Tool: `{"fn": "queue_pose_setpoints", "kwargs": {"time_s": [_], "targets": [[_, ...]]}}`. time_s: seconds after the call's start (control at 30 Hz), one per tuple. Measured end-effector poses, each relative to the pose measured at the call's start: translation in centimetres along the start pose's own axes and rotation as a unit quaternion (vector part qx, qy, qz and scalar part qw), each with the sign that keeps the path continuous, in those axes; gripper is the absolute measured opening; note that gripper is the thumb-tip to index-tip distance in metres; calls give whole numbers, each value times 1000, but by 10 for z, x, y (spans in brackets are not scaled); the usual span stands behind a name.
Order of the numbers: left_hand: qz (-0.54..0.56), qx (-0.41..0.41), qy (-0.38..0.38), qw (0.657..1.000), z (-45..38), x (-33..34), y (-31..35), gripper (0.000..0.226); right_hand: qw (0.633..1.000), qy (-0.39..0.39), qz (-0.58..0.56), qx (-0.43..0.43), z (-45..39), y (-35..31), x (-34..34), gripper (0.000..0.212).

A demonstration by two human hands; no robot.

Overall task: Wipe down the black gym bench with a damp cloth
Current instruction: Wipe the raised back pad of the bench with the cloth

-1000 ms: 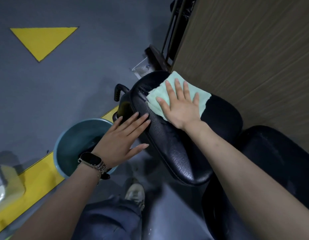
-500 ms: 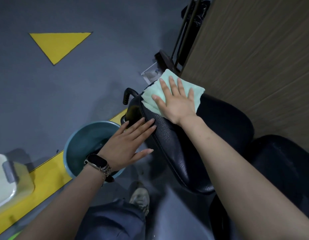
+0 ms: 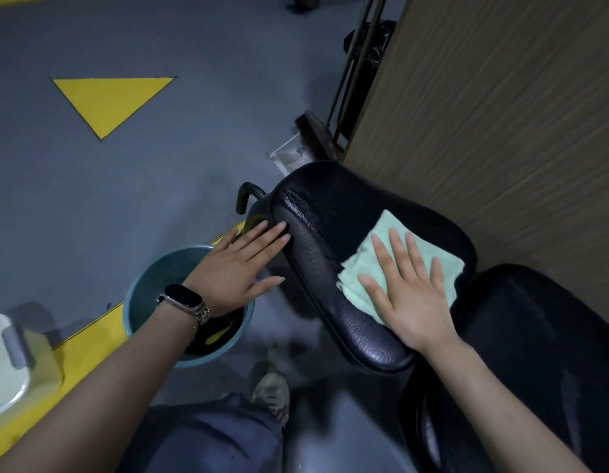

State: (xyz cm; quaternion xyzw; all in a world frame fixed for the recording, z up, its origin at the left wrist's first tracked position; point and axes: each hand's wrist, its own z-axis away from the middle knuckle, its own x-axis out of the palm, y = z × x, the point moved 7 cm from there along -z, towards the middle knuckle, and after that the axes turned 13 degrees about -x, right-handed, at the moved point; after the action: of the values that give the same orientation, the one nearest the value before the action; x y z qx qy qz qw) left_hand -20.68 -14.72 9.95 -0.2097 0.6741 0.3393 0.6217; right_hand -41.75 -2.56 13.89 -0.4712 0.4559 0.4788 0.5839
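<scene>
Pressing flat on a pale green cloth [image 3: 391,264], the right hand [image 3: 408,291] has its fingers straight and spread apart, palm down, with the thumb out to the left over the cloth's near corner. The cloth lies folded on the black bench pad [image 3: 330,227], toward the pad's near right part, close to where a second black pad [image 3: 541,336] begins on the right. The bench pad slopes across the middle of the view, its far end up near a wood-grain wall panel [image 3: 500,114] and its near end rounded off lower down; its surface is wrinkled and shiny along the left edge. The left hand [image 3: 238,271] is open too, fingers straight and held close together, fingertips resting against the left side of the pad, thumb stretched out below them. A watch [image 3: 183,300] with a dark face and metal band sits on that wrist. Just under the left hand stands a blue-green bucket [image 3: 139,298] on the grey floor [image 3: 91,199], straddling a yellow stripe [image 3: 81,346]. A yellow triangle [image 3: 108,100] is painted on the floor farther off. A black curved handle [image 3: 245,196] sticks out beside the pad's upper left. Below, a knee in dark trousers [image 3: 211,438] and a light shoe [image 3: 272,394] show. A pale container [image 3: 6,363] sits at the left edge.
</scene>
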Motion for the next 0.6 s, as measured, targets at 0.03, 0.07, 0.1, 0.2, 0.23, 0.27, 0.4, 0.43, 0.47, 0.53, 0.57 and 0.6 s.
{"fn": "queue_pose_setpoints", "kwargs": {"time_s": [0.03, 0.07, 0.1, 0.2, 0.23, 0.27, 0.4, 0.43, 0.47, 0.53, 0.57, 0.6], "targets": [[2, -4, -1, 1000, -2, -1, -3, 68, 1000, 2, -7, 7, 10, 2, 0, 72], [3, -8, -3, 1000, -3, -3, -6, 69, 1000, 5, -18, 13, 20, 3, 1, 71], [5, -10, -2, 1000, -5, -4, -9, 70, 999, 7, -30, 20, 30, 5, 2, 70], [17, -17, -1, 1000, -14, -8, -15, 71, 998, 14, -48, 36, 55, 5, 6, 68], [22, -18, -1, 1000, -17, -9, -16, 72, 998, 19, -45, 39, 62, 4, 8, 68], [27, -19, -1, 999, -20, -10, -17, 74, 998, 24, -41, 40, 66, 2, 10, 67], [27, -14, -3, 1000, -28, -10, -21, 76, 998, 36, -29, 43, 68, -1, 14, 66], [23, -12, 0, 1000, -29, -10, -22, 74, 998, 39, -25, 44, 66, -2, 15, 67], [20, -10, 1, 1000, -30, -9, -22, 72, 998, 40, -22, 43, 63, -4, 15, 67], [19, -6, 3, 1000, -31, -9, -23, 71, 998, 43, -17, 43, 54, -8, 16, 68], [20, -4, 3, 1000, -31, -9, -24, 71, 998, 47, -12, 44, 48, -11, 15, 69], [20, -4, 2, 1000, -32, -9, -25, 72, 998, 49, -6, 44, 42, -13, 15, 69]]}}
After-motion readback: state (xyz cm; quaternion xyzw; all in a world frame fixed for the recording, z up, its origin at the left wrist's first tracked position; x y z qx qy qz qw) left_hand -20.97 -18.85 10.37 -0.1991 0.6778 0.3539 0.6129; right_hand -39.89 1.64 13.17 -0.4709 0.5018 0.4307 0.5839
